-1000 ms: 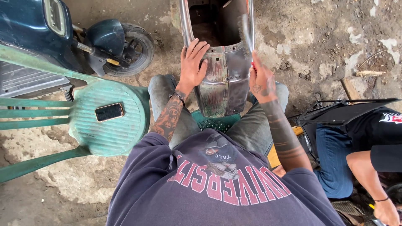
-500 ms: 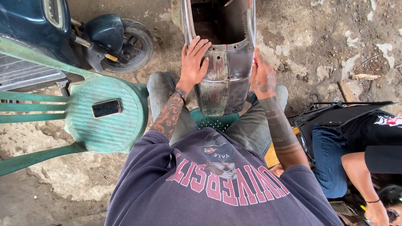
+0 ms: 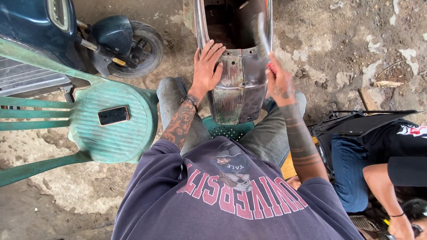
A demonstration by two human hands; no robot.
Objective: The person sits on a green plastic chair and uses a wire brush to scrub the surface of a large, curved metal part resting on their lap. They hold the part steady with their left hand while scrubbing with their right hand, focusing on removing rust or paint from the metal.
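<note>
Scooter body panel (image 3: 235,84) at 12 o'clock, propped between knees. Left hand (image 3: 207,66) flat, fingers spread on panel's left edge. Right hand (image 3: 280,82) fist-closed round blurred brush (image 3: 263,38). Phone (image 3: 113,115) on green chair (image 3: 111,133), 9 o'clock.

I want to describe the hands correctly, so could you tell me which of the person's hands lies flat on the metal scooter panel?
The left hand, fingers spread on the grey panel; the right hand is raised holding a blurred tool.

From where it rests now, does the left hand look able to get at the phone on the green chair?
Probably yes: the left hand lies flat on the scooter panel, holding nothing, and the phone sits uncovered on the chair beside that knee.
</note>
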